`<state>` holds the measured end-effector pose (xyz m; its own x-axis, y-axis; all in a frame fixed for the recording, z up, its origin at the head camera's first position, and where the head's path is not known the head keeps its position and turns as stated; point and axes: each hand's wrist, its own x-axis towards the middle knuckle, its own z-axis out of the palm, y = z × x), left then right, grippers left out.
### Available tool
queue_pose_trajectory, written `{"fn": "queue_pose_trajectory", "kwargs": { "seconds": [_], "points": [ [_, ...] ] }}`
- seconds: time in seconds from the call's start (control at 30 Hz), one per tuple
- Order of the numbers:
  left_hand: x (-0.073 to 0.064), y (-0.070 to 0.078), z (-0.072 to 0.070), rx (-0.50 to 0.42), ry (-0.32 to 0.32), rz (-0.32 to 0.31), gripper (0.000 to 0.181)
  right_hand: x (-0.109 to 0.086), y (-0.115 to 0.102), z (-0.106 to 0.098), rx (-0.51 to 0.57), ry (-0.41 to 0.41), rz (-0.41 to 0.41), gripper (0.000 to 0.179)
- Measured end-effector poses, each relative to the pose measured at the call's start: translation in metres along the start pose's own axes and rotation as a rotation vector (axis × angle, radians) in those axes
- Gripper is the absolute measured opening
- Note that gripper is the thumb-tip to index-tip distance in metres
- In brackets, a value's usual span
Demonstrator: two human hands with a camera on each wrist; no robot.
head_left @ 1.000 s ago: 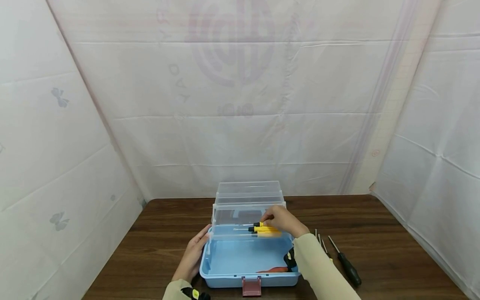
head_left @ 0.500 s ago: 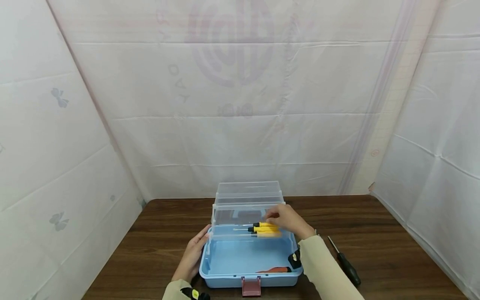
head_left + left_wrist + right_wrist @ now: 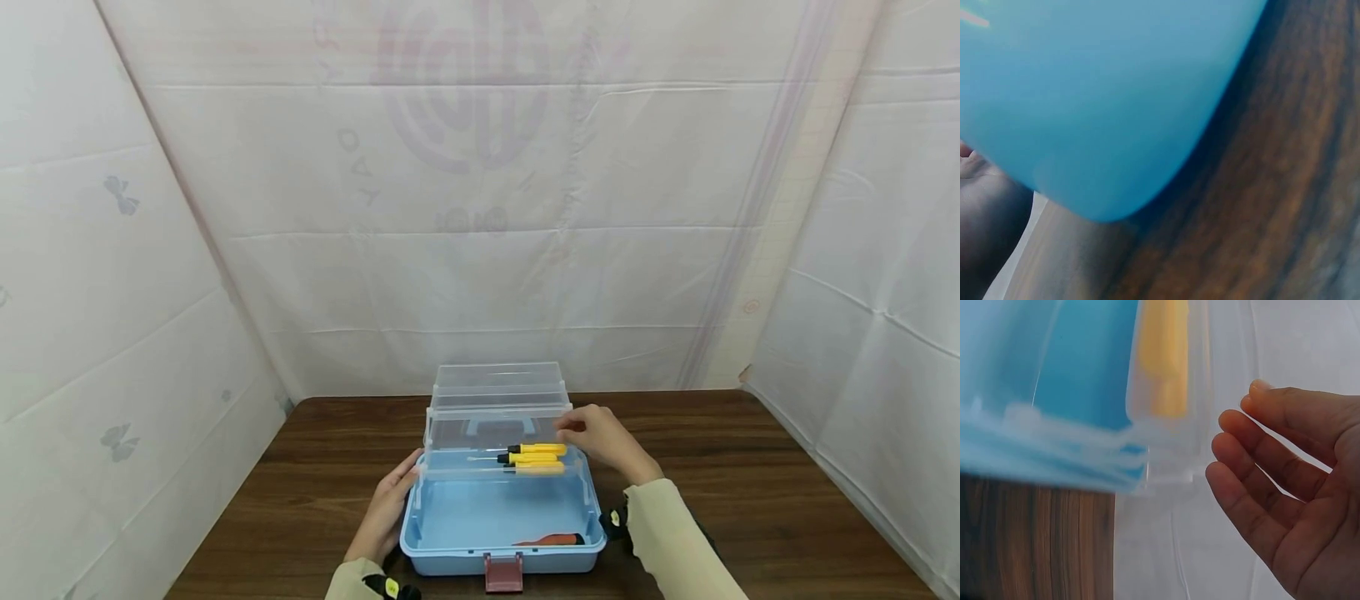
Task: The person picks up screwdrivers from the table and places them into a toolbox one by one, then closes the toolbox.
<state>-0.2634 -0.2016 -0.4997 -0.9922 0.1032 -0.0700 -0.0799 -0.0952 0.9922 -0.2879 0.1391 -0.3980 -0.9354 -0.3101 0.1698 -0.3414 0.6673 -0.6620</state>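
A light blue toolbox [image 3: 480, 517] stands with its clear tiered trays [image 3: 491, 429] raised at the back. Three yellow-handled screwdrivers [image 3: 537, 457] lie side by side in the lowest tray. My left hand [image 3: 386, 508] rests along the box's left side, fingers fairly straight. By the right end of the trays is my right hand [image 3: 600, 437]; the right wrist view shows its fingers [image 3: 1254, 462] loosely bent, with nothing between them. A tool with an orange-red handle [image 3: 551, 540] lies inside the box at the front right.
A pink latch [image 3: 502, 573] hangs at the box's front. The wooden table [image 3: 315, 467] carries the box, with white sheeting [image 3: 480, 250] behind and at both sides. My right sleeve [image 3: 678, 533] covers most of the table area where tools lie.
My right hand has let go of a yellow-handled screwdriver in the tray and moved right, away from it. The right sleeve now hides the tools on the table. My left hand stays put.
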Motion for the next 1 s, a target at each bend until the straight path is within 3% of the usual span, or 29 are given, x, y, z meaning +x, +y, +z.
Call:
{"fn": "queue_pose_trajectory", "kwargs": {
  "seconds": [0.4,1.0],
  "points": [
    [0.0,0.001,-0.001,0.019,0.011,-0.008,0.053,-0.019,0.017,-0.014,-0.048,0.063,0.089,0.018],
    [0.001,-0.001,-0.005,0.033,0.01,-0.002,0.059,-0.05,0.049,-0.019,-0.028,0.003,0.17,0.025]
  ]
}}
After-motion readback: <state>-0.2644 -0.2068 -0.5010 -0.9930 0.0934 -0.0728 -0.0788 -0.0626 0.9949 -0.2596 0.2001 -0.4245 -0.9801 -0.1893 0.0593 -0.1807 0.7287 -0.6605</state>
